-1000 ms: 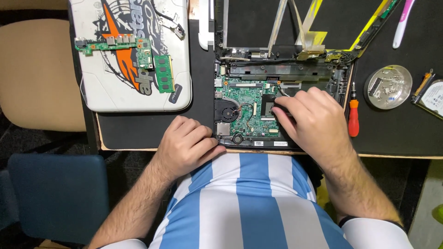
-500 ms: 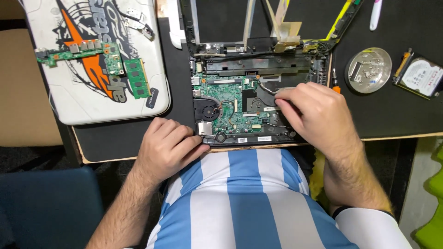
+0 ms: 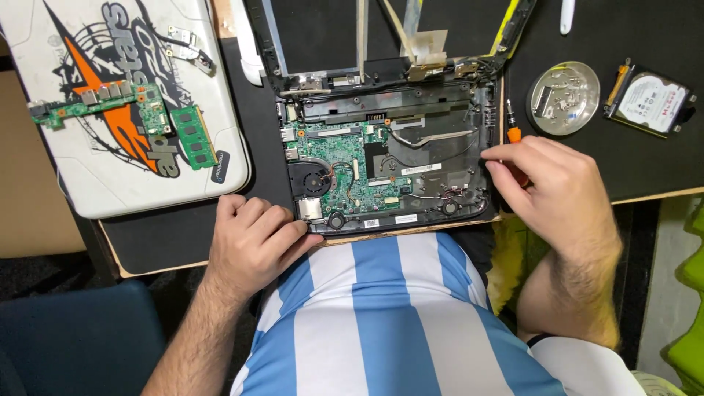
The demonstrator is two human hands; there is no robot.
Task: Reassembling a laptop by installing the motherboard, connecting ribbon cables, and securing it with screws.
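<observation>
The opened laptop base (image 3: 389,169) lies on the black mat of the tabletop (image 3: 183,235), motherboard exposed. The left hand (image 3: 253,242) presses its front left corner, fingers curled, grasping nothing. The right hand (image 3: 557,191) hovers at its right edge over an orange-handled screwdriver (image 3: 513,132); whether its grip has closed on the tool, I cannot tell.

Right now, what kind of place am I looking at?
Probably a home or small electronics repair bench: an opened laptop with its green mainboard bare lies on a black mat, beside a loose hard drive and a round metal dish of small parts.
</observation>
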